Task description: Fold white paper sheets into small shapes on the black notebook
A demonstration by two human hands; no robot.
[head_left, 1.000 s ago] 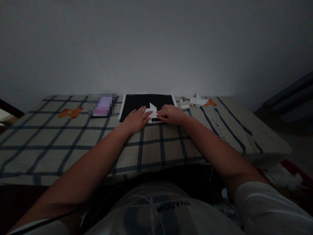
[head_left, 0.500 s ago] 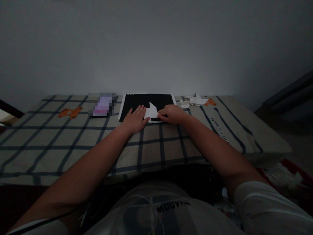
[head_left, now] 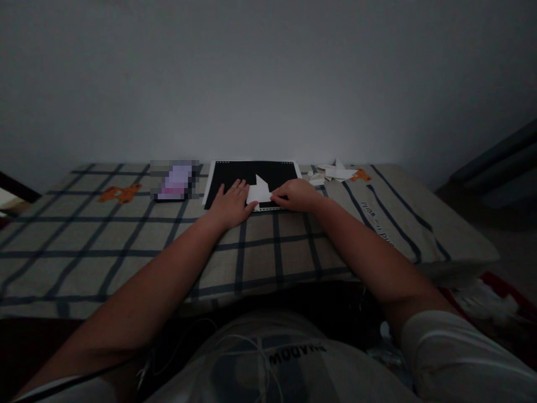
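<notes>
Left hand: the left hand (head_left: 230,205) lay flat, palm down, fingers stretched forward and together, the fingertips resting at the left edge of the folded white paper (head_left: 260,192). It gripped nothing; it pressed.

Right hand: the right hand (head_left: 296,195) was loosely curled, its fingertips meeting the paper's right edge. Whether it pinched a flap or merely bore down on it could not be told in the dim light.

Reason for the hold: in my judgement the two hands bracketed the sheet from either side to keep it from sliding on the smooth mat while a crease was pressed.

Paper, position: it lay on the near edge of the black mat (head_left: 235,176), between the two hands and touching both.

Paper, appearance: white, already folded into an angular shape with one point rising toward the wall and a broader base nearer the person. It looked thin and flat; the individual creases were too small to make out.

Mat: black with a pale border, set square to the far edge of the table, against the wall.

Table: covered by a beige checked cloth (head_left: 126,246) with dark lines and small orange figures.

Adjacent items: a blurred purple object (head_left: 175,180) just left of the mat; a small heap of white folded pieces (head_left: 333,172) to its right, apart from both hands.

Lighting: poor throughout.
</notes>
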